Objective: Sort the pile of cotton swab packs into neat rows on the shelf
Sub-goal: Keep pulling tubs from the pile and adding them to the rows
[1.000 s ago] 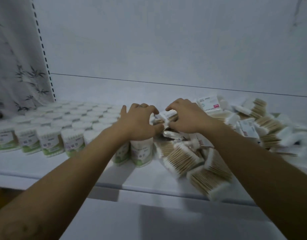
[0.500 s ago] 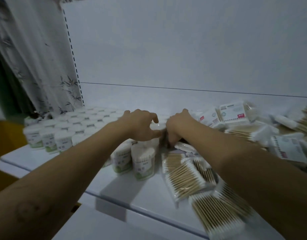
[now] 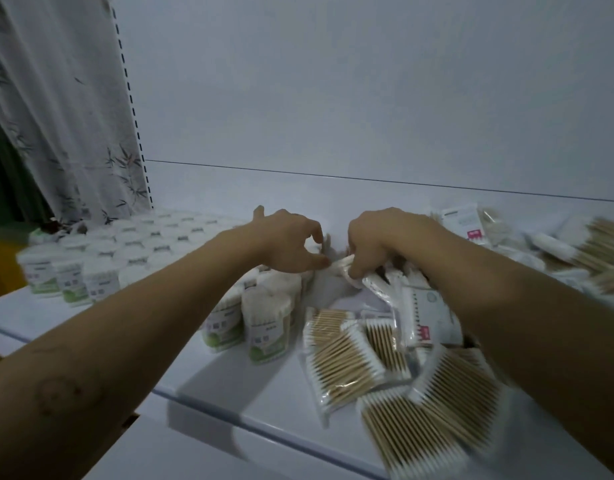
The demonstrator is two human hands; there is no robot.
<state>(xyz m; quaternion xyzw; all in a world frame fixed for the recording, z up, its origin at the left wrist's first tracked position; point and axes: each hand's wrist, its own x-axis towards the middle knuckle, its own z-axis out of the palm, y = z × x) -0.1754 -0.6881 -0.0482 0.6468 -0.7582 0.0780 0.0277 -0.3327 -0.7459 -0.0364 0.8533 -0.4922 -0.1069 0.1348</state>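
Swab pack (image 3: 339,266) lies crosswise, left end raised, pinched by right grip (image 3: 378,244); left grip (image 3: 288,242) curled, hold unclear.

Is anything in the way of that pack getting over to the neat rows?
Nothing on the shelf does. The right hand pinches the pack right beside the nearest tubs of the rows. Only the left hand is between them, its thumb at the pack's end.
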